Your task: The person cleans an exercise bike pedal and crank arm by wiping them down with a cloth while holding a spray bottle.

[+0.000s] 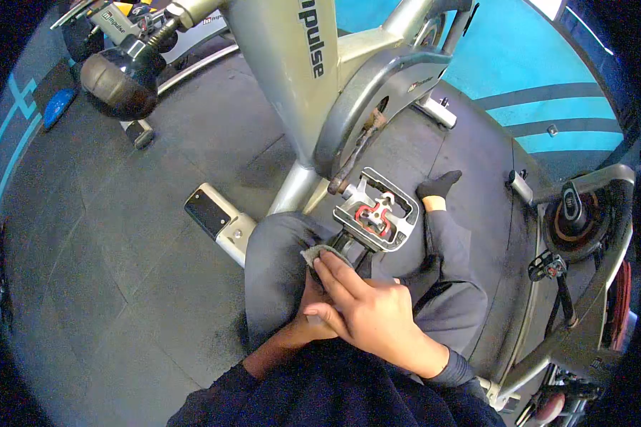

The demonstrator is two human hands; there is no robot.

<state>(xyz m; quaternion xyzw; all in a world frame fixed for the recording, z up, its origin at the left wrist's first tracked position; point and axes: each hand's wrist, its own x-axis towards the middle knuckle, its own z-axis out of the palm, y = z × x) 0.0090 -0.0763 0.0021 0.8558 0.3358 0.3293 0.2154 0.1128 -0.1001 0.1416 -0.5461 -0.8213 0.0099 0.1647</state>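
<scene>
My right hand (367, 309) presses a small grey piece of cloth or pad (319, 255) with its fingertips, just below the pedal. My left hand (313, 313) lies beneath it, partly covered, with its fingers hidden; what it holds cannot be made out. Right above my hands is the metal pedal (381, 211) with red parts and a silver cage, fixed to a rusty crank arm (356, 156) of the exercise bike (285, 78). A black strap or part (349, 245) hangs under the pedal, close to my fingertips.
My bent legs (281, 270) surround the pedal, with a black-socked foot (440, 185) beyond it. A floor stabiliser (217, 217) juts out at left. Another bike (577, 220) stands at right, a dark round weight-like part (119, 82) at upper left, and a blue wall panel (534, 71) behind.
</scene>
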